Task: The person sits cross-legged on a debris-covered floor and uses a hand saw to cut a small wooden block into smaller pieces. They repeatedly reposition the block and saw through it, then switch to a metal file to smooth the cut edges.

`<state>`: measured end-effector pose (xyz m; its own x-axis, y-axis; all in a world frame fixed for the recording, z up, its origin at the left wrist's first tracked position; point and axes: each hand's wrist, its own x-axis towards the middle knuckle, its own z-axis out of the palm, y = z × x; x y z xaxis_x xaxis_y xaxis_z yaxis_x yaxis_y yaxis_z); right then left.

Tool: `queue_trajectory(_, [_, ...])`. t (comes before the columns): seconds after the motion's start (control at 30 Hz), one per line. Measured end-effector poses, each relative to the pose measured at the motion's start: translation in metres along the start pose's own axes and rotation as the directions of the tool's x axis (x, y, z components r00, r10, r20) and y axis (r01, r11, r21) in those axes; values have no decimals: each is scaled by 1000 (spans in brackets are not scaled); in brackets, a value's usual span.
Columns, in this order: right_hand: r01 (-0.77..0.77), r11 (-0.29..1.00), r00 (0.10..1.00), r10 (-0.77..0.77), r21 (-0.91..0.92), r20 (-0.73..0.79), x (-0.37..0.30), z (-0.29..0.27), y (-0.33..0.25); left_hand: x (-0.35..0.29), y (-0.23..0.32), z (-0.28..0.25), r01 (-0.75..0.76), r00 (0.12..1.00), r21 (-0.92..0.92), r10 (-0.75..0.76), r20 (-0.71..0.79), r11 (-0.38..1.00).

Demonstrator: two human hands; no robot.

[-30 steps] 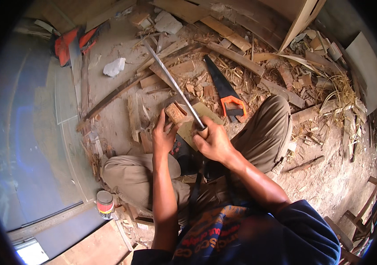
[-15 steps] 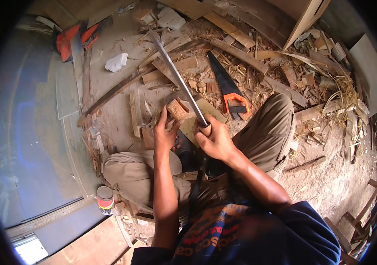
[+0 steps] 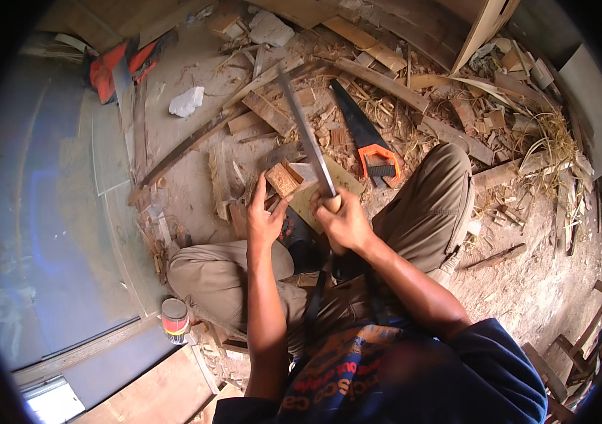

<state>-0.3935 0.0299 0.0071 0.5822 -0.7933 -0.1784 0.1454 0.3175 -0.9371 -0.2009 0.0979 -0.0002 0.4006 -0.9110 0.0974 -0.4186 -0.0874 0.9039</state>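
Note:
My left hand grips a small reddish-brown wood block by its side, with the rough upper face tipped toward me. In my right hand is the short wooden handle of a machete. Its long, narrow blade points up and away, standing just right of the block; the tip is smeared by motion. Beneath both hands lies a flat, pale-yellow board, partly hidden by them. A hand saw with a black blade and orange-black handle rests on the floor beyond my right knee.
Wood offcuts and shavings litter the floor ahead and right. A curved wooden strip runs across the left. A white lump sits beyond it, and a tin stands near my left knee beside a large bluish panel.
The machete blade has swung slightly to the right and looks more upright. My left hand and the wood block have turned a little; my right hand has barely moved.

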Motion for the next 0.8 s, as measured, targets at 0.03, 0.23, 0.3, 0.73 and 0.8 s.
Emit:
queue_trajectory(0.03, [143, 988, 981, -150, -64, -125, 6, 1, 6, 1, 4, 3, 5, 1000, -10, -5, 9, 1000])
queue_trajectory(0.23, [6, 989, 999, -12, -145, -37, 46, 6, -7, -3, 3, -1, 19, 998, -56, -16, 58, 998])
queue_trajectory(0.3, [-1, 1000, 1000, 2, -31, 28, 49, 8, -4, -10, 8, -2, 42, 998, -98, -37, 56, 994])
queue_trajectory(0.73, [-447, 739, 889, 301, 504, 347, 55, 2, 20, -26, 9, -5, 111, 991, -260, -88, 96, 959])
queue_trajectory(0.8, [-487, 686, 871, 331, 541, 364, 54, 2, 17, -26, 9, -5, 108, 992, -298, -83, 95, 948])
